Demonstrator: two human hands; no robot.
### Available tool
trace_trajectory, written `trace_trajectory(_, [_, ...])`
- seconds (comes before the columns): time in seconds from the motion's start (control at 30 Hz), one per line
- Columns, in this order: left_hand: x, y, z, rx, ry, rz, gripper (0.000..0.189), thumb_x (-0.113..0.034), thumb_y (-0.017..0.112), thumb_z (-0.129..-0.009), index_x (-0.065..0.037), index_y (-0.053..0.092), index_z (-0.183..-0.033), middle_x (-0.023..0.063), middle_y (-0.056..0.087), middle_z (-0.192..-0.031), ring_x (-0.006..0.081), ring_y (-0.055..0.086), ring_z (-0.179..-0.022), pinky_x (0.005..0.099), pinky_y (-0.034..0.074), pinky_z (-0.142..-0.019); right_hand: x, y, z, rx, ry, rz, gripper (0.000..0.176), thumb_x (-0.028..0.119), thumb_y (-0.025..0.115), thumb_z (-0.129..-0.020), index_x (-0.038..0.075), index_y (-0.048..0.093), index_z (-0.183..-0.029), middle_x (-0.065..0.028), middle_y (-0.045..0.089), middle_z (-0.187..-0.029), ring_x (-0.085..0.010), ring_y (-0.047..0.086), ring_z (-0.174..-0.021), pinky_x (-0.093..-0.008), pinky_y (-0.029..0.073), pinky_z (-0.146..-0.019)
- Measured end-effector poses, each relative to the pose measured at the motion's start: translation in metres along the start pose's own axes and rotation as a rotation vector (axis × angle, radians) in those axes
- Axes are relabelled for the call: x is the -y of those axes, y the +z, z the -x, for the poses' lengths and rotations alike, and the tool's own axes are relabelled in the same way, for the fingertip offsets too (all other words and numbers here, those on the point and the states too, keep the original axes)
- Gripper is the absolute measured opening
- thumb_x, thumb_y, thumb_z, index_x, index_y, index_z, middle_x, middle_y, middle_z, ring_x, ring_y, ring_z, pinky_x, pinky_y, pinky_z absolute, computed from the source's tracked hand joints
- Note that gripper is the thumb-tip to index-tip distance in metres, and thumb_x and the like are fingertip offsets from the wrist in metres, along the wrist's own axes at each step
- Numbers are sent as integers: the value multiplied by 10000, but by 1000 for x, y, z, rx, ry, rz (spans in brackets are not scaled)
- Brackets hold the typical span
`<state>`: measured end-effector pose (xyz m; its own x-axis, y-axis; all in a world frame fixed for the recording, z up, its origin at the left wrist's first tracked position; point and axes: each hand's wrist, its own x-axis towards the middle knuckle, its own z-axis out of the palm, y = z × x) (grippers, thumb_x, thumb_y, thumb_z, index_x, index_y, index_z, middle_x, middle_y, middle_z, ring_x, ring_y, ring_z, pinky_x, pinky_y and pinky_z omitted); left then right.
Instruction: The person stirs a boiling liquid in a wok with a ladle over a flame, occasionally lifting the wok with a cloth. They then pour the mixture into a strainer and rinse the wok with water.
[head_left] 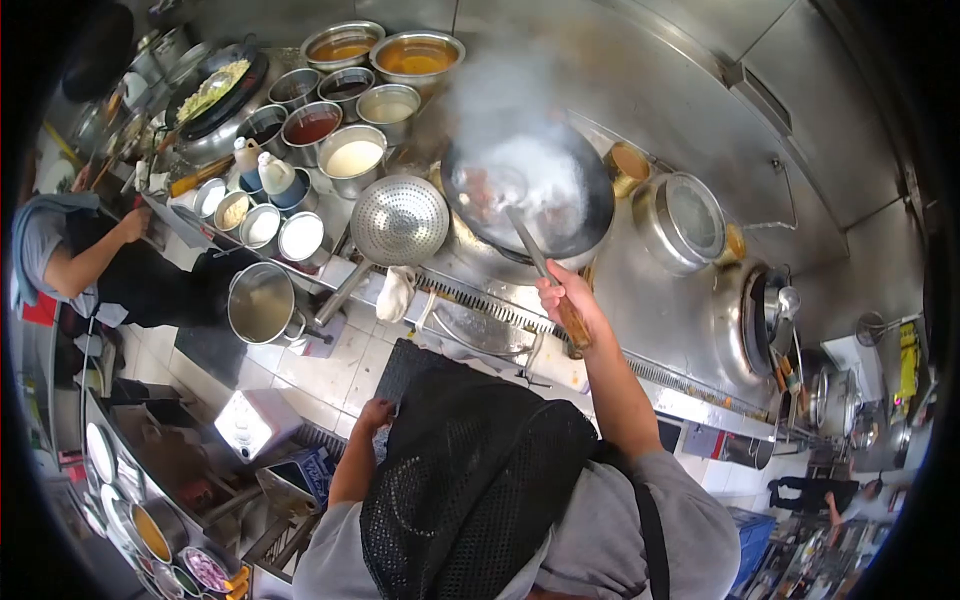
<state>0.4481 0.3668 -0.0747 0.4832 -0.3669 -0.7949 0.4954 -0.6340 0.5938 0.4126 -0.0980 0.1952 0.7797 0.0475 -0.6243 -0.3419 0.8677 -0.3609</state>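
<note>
My right hand (566,293) grips the wooden-ended handle of a ladle (532,245), its round head down in a black wok (597,185). White steam rises from the wok and blurs the food inside; some reddish-brown pieces (478,187) show at its left side. My left hand (377,415) hangs low beside the black apron (450,440), its fingers curled; whatever they may hold is too small to make out. Left of the wok, a perforated strainer (400,220) rests with its handle toward me. A white cloth (396,293) hangs at the stove's front edge.
Metal bowls of sauces and liquids (355,158) and two squeeze bottles (280,180) crowd the left counter. A deep pot (262,302) stands below them. Right of the wok is a lidded pot (680,222). A co-worker (90,255) stands at far left near another wok (215,95).
</note>
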Motion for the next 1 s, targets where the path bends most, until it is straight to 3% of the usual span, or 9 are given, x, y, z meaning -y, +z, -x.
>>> trace_trajectory(0.13, [14,-5,7,-21,-52,30,230,-233,576,-910,-18,642,-958,45,610,-708,141,560,-566,277,452,-464,-19,14,17,-35,-90,-66,343,344,443,-1021,65,441,-821,9,476,-679,-18,401,-439,-168,343,-379])
trace_trajectory(0.23, [58,-10,-9,100,265,-47,188,-209,574,-906,-35,631,-947,21,563,-659,113,509,-510,252,412,-420,-29,14,28,-52,-112,-62,289,313,454,-1021,63,435,-878,7,470,-673,-15,405,-447,-163,343,-381])
trace_trajectory(0.4, [50,-17,9,133,247,24,206,-175,529,-884,-112,543,-689,-17,482,-572,86,441,-452,233,346,-375,-36,38,54,-187,-253,181,182,267,528,-990,115,432,-1020,-17,520,-709,-12,416,-464,-153,331,-385])
trace_trajectory(0.53, [33,-22,17,134,221,-27,278,-183,506,-881,-137,467,-610,-32,445,-546,84,426,-440,234,325,-361,-45,30,53,-333,-366,520,435,262,549,-979,116,418,-1367,-20,530,-707,-59,419,-447,-213,353,-375])
trace_trajectory(0.63, [27,-28,17,78,404,-8,230,-136,506,-881,-116,486,-653,-25,447,-565,87,412,-433,229,316,-357,-62,12,52,-456,-448,854,536,251,564,-969,140,376,-1458,-5,507,-675,-70,414,-448,-249,366,-386])
trace_trajectory(0.73, [49,-41,-18,104,833,-232,163,-81,498,-885,-88,511,-723,-6,473,-596,93,427,-443,225,326,-364,-76,1,65,-568,-543,1106,493,231,575,-961,120,442,-1423,7,483,-646,-72,405,-467,-258,364,-406])
trace_trajectory(0.77, [50,-42,-23,124,520,-86,133,-67,498,-892,-76,523,-761,3,486,-613,97,440,-457,225,339,-373,-79,-6,70,-660,-604,1323,462,172,616,-921,44,500,-1349,-130,595,-681,-192,517,-533,-321,456,-548])
trace_trajectory(0.83, [30,-39,-14,76,27,199,104,-115,521,-916,-68,564,-834,15,512,-636,114,503,-500,235,377,-393,-90,-22,82,-671,-700,1419,467,181,620,-923,71,503,-1361,-116,567,-660,-154,482,-511,-315,436,-515])
trace_trajectory(1.0, [23,-38,-20,16,-143,181,155,-193,534,-914,-72,595,-837,26,566,-674,128,576,-539,246,433,-408,-94,-22,126,-742,-807,1565,454,179,654,-902,96,544,-1334,-162,599,-698,-130,497,-519,-313,453,-535])
